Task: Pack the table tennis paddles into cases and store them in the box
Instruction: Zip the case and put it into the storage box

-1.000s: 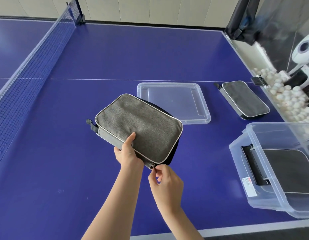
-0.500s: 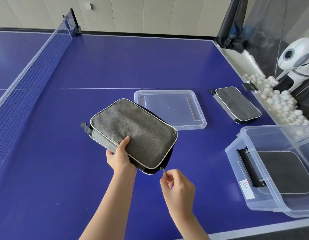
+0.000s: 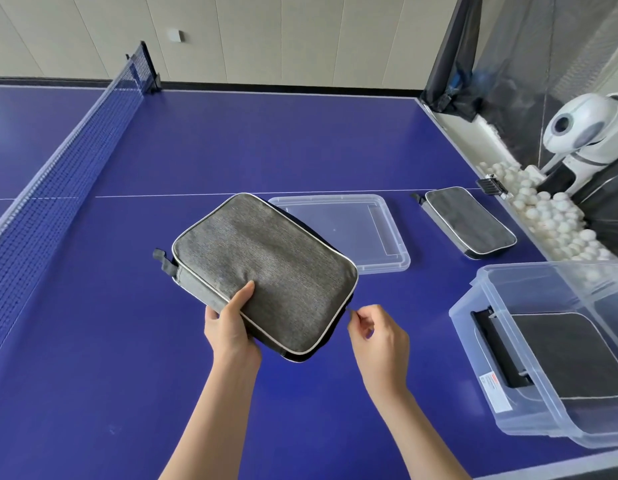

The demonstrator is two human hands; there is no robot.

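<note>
Blue table (image 3: 300, 133), net (image 3: 58, 161) running along the far left of the box.

Clear plastic box (image 3: 543, 427) sits at the table's near right corner, open top. One grey case (image 3: 570, 355) lies flat on its floor, with a black strip beside it on the left. There's a white label (image 3: 495, 393) on the box's left wall.

Beyond the box, off the table edge: a white ball machine (image 3: 584, 126) and a trough full of white balls (image 3: 550, 216).

Held case (image 3: 266, 268): grey fabric, white piping, left of the box, lifted off the table and tilted. Its contents are hidden.

Box lid (image 3: 387, 258): clear, flat on the table, up-left of the box, partly behind the held case. Nothing lies on the part that shows.

A third case (image 3: 470, 221) lies flat on the table just beyond the box, right of the lid, apart from both.

Left hand (image 3: 231, 327) grips the held case's near edge, thumb on top, fingers underneath.

Right hand (image 3: 380, 337), between the held case and the box, pinches the zipper pull (image 3: 350, 310) at the case's box-side edge, other fingers curled in.
</note>
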